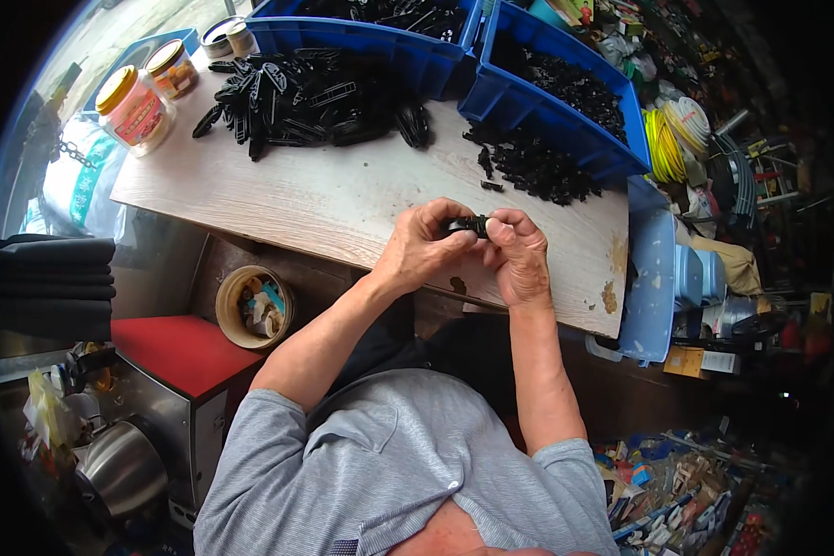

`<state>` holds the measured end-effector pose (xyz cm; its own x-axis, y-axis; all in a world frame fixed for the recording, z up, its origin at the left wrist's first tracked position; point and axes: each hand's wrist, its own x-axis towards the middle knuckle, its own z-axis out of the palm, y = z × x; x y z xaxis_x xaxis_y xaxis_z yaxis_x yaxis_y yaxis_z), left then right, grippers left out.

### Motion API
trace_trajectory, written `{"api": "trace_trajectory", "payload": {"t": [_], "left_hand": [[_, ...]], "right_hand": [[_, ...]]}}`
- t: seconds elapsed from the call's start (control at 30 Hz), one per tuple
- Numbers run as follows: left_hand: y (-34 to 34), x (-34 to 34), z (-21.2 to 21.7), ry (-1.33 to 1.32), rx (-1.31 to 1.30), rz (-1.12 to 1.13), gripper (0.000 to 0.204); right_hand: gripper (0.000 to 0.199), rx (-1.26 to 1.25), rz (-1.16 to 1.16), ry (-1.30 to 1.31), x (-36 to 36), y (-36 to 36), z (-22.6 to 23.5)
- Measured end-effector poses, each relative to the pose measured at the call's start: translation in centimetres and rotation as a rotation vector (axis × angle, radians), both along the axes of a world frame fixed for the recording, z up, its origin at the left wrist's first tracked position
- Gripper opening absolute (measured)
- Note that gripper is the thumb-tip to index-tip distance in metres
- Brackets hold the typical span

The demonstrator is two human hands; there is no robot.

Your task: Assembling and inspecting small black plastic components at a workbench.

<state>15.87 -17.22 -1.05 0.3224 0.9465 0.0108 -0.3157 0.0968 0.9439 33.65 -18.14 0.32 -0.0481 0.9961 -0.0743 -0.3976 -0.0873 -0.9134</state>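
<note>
— As I take stock from afar, what is held?
— One small black part (471, 225), pinched between the fingertips of the left hand (417, 246) and the right hand (523, 258), above the pale table (315, 196) near its front edge.
— Stock beyond?
— I list: long black pieces (334, 93), one heap, left; smaller black pieces (545, 171), one heap, right; blue bins (371, 44), directly behind.

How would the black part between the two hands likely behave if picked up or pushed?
The black part is probably light, being small enough for the fingertips of the left hand and right hand to hold. It looks fairly stiff, since no sag shows between them. Fingers hide much of its outline, so whether it might roll is unclear.
</note>
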Motion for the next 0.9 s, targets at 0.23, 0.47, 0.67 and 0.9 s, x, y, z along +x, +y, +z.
{"api": "trace_trajectory", "payload": {"t": [0.23,0.47,0.67,0.9], "left_hand": [[0.2,0.0,1.0,0.016,-0.051,0.007,0.020],[0.8,0.6,1.2,-0.008,-0.177,0.064,0.021],[0.5,0.3,1.3,-0.081,-0.222,0.114,0.012],[0.5,0.3,1.7,-0.056,-0.224,0.013,0.012]], "right_hand": [[0.012,-0.050,0.029,-0.011,0.2,0.4,0.0],[0.015,-0.083,0.011,-0.084,-0.2,0.1,0.6],[0.030,-0.200,0.133,-0.258,0.0,-0.1,1.7],[0.038,-0.073,0.044,-0.319,-0.6,-0.9,1.2]]}}
